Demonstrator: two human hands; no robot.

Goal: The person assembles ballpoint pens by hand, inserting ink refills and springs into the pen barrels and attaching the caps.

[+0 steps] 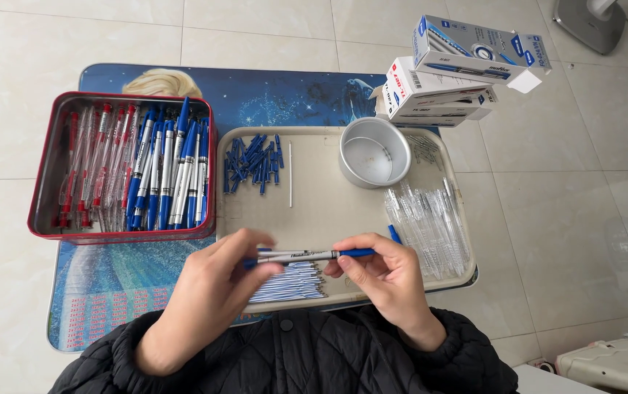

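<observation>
Both hands — left hand [215,281], right hand [380,273] — grip one blue pen [314,255] above the tray [321,211] beside a red tin [45,190].

Person's left hand [208,281] and right hand [387,277]: both bare, no gloves, rings, watch or bands visible. Fingernails short, unpainted as far as can be told. Both arms in a black quilted jacket [292,357], diamond-stitch pattern, matte fabric, slightly puffy. Left sleeve [102,361] ends at the wrist with a plain hemmed cuff; right sleeve [467,343] the same, cuff bunched a little around the wrist. Front of the jacket fills the bottom centre of the head view, with a small dark fastener [285,321] at the centre seam, detail too small to tell.
</observation>
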